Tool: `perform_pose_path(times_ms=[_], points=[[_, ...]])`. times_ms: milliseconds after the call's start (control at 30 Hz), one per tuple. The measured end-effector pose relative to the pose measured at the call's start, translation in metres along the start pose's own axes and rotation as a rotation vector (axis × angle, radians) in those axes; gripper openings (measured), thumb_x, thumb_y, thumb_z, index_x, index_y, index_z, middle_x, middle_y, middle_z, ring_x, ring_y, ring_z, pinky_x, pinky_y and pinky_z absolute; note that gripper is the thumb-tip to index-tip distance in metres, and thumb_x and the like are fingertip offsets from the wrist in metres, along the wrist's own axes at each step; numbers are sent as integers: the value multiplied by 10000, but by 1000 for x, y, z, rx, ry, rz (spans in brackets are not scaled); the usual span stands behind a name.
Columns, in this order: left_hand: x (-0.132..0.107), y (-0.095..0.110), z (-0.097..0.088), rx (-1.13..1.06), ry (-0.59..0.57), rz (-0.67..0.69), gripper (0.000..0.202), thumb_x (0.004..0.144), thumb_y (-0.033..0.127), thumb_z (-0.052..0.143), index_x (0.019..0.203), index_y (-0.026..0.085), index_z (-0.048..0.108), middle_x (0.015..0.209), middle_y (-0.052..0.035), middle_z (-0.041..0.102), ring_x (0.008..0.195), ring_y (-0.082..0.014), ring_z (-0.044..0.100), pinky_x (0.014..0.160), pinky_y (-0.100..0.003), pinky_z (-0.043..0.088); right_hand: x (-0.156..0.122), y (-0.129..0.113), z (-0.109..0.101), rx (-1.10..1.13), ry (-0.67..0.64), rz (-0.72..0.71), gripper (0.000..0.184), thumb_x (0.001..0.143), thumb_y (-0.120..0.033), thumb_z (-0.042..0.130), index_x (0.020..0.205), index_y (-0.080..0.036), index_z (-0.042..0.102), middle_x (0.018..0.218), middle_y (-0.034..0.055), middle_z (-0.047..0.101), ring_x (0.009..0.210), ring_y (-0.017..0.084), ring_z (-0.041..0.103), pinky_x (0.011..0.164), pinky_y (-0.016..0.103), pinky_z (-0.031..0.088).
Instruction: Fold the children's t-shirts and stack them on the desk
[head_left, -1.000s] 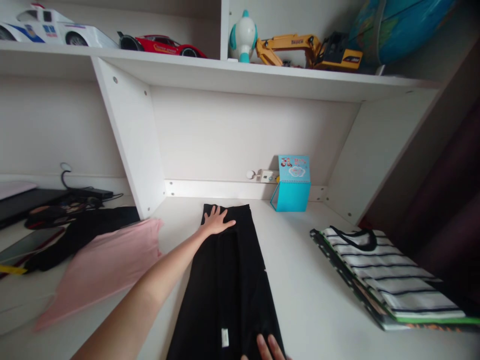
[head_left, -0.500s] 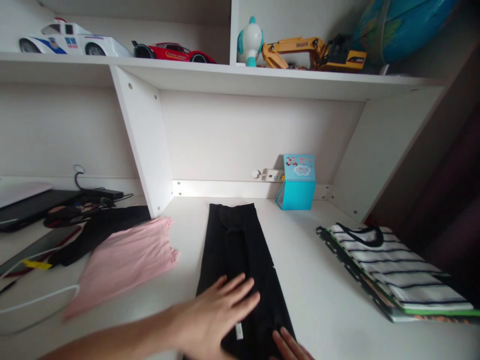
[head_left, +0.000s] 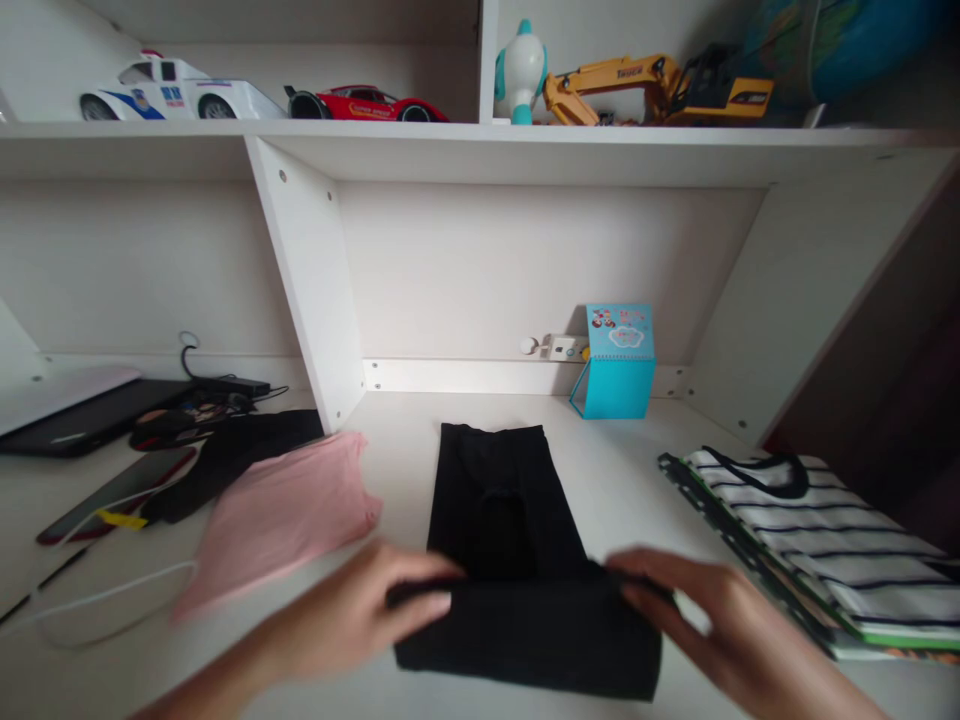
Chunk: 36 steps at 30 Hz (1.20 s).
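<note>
Two hands grip a folded black garment lying lengthwise on a white desk, near the person's edge. The left hand and right hand each pinch one end of its doubled-over near section. Their fingers are pressed together and curl over the top edge, not spread, though blur hides exactly where the thumbs sit. A pink shirt lies just left of the garment, overlapping a dark cloth beyond it. To the right, a striped white shirt rests on a dark, green-edged item, near the right hand. Behind the garment, a blue box stands against the back rail beside a wall socket. A red toy car and a yellow toy excavator sit on the shelf above.
</note>
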<state>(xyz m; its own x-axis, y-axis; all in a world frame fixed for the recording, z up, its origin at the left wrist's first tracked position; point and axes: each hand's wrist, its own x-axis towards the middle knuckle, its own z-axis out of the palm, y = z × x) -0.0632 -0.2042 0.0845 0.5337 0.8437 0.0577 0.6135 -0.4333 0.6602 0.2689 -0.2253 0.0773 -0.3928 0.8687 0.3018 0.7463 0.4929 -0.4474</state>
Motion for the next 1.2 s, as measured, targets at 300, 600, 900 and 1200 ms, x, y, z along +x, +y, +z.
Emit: perform_pose_path(times_ms=[300, 600, 900, 1200], points=[[208, -103, -23, -186, 135, -292, 201, 644, 268, 643, 778, 119, 634, 599, 3, 596, 605, -163, 578, 524, -230, 421, 201, 86, 53, 144, -26, 342, 235, 853, -300, 508, 999, -123, 559, 941, 40, 596, 795, 131, 577, 700, 299, 492], [237, -136, -31, -51, 144, -249, 219, 663, 326, 627, 801, 156, 629, 736, -18, 635, 761, -195, 603, 613, -250, 453, 221, 135, 83, 35, -54, 492, 308, 852, -343, 512, 1094, -152, 529, 1101, 57, 547, 936, 173, 553, 789, 370, 476], [247, -142, -9, 143, 202, -306, 243, 590, 160, 692, 824, 164, 628, 897, -58, 649, 920, -239, 592, 786, -291, 446, 220, 137, 96, 8, 18, 560, 322, 856, -335, 508, 1123, -154, 505, 1098, 65, 543, 926, 165, 557, 783, 371, 481], [216, -46, -81, 45, 442, 177, 329, 713, 157, 576, 1041, 141, 597, 1012, -60, 595, 943, -182, 553, 830, -298, 432, 208, 90, -24, 98, 354, 225, 206, 785, -167, 541, 985, -120, 539, 864, 31, 588, 825, 133, 558, 770, 273, 461]])
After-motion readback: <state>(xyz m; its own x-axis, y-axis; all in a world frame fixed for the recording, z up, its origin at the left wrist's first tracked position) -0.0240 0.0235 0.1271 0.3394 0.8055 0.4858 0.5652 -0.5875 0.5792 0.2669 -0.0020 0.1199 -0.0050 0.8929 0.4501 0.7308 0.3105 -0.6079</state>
